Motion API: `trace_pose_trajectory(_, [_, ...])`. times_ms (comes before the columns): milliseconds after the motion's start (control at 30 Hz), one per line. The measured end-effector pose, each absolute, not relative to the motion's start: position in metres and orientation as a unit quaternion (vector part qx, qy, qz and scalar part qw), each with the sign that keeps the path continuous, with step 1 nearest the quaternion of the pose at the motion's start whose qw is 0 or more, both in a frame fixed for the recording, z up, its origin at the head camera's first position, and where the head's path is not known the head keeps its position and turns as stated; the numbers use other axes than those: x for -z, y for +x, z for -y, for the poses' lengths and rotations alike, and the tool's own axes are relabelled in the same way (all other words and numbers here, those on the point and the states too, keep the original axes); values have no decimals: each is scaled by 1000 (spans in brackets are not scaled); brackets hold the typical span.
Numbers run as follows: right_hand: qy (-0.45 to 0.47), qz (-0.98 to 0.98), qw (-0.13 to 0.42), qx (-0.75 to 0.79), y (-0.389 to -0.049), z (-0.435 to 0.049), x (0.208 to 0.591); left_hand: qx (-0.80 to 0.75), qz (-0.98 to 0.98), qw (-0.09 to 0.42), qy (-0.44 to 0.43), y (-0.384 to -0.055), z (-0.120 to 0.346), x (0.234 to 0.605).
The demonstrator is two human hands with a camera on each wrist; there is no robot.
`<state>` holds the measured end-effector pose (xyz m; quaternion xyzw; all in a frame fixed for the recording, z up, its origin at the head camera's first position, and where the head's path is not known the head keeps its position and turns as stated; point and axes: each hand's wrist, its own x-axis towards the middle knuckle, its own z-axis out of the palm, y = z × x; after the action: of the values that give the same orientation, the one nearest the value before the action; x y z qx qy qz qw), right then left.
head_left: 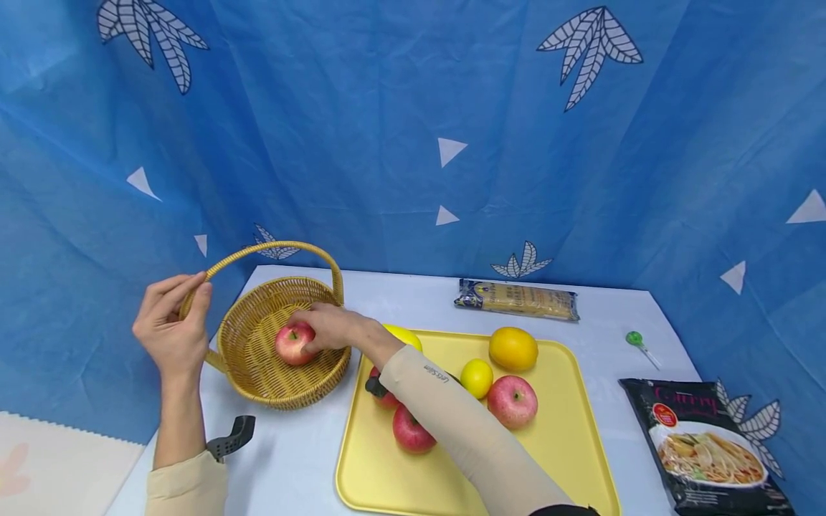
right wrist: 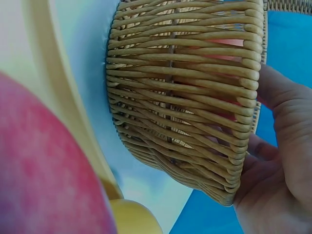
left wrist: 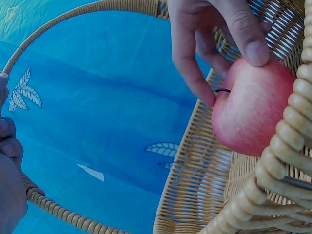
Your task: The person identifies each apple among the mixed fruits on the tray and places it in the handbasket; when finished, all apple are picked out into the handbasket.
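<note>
A red apple [head_left: 293,343] is inside the wicker basket [head_left: 277,401], with my right hand [head_left: 329,328] gripping it from the right. In the left wrist view the thumb and fingers meet the apple [left wrist: 253,107] near its stem, within the rim. My left hand [head_left: 174,322] pinches the left part of the basket's arched handle [head_left: 284,245]. Seen from the right wrist, the woven wall [right wrist: 180,83] hides most of the apple, and the right hand [right wrist: 287,146] reaches over the rim.
Right of the basket lies a yellow tray [head_left: 555,459] with several apples, a mango-like yellow fruit [head_left: 513,348] and a lemon [head_left: 476,378]. A noodle pack [head_left: 516,299] is behind it. Farther right are a green lollipop [head_left: 635,338] and a black curry noodle bag [head_left: 703,444].
</note>
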<state>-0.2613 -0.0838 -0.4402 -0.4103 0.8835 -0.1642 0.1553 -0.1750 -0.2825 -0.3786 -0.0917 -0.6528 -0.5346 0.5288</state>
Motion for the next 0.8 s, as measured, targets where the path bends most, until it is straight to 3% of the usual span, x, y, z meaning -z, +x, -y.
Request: trace_pose_trajectory(800, [-425, -888, 117, 134, -262, 81, 442, 535, 648, 532, -101, -176, 283, 380])
